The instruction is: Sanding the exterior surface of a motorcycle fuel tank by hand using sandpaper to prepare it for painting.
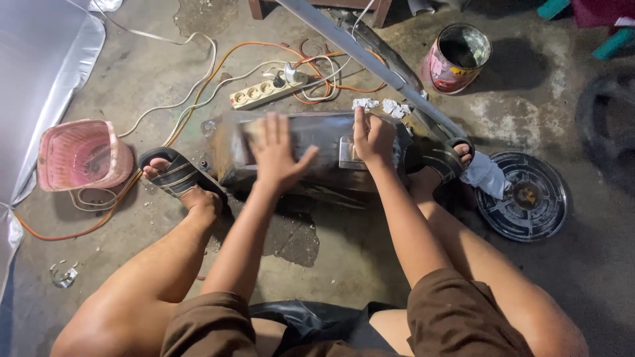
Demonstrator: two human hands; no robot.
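two hands on a dark metal part on the floor

a dark metal part (317, 149), long and boxy, lies on the concrete floor (344, 264) between the person's two feet in dark sandals. its long axis runs from left to right across the view, with one end near the left foot and the other end near the right foot.

the left hand (278, 152) rests on top of the left half of the part, fingers spread apart and flat, not closed around anything; it looks blurred. the right hand (372, 137) lies on the right half, fingers together and bent over the far top edge, pressing on the part.

just behind the right hand, two crumpled white papers (380, 106) lie on the floor. a grey pipe (370, 63) goes diagonally behind the part. farther back stands a red paint can (456, 58), open; its inside is dark and i cannot tell what is in it. on the left, a pink plastic basket (83, 155) lies on its side. a white power strip (264, 89) with orange cables is behind the part, and a round dark cover (526, 198) lies on the right.
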